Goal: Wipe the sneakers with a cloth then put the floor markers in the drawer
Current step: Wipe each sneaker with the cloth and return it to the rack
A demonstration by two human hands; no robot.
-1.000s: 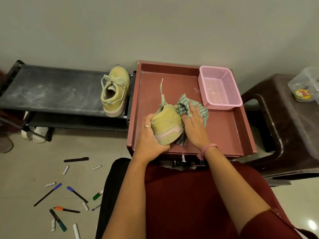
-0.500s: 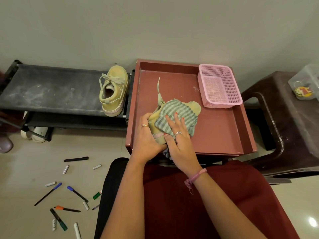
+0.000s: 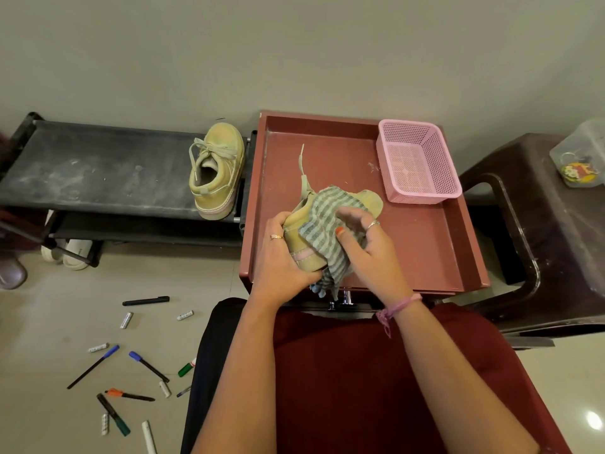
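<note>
No text, label, brand or number is legible on anything here.

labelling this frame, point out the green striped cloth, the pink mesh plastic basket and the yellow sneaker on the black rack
green striped cloth [image 3: 322, 221], head view, upper flat part
pink mesh plastic basket [image 3: 440, 165], head view, right wall
yellow sneaker on the black rack [image 3: 226, 144], head view, toe

Both forearms enter from the bottom of the frame and converge at centre. The left hand [image 3: 278, 260], ring on one finger, curls its fingers around the heel of the sneaker [image 3: 302, 247]. The right hand [image 3: 366, 250], wrist banded in pink, bunches the cloth [image 3: 327, 221] against the shoe with bent fingers.
</note>
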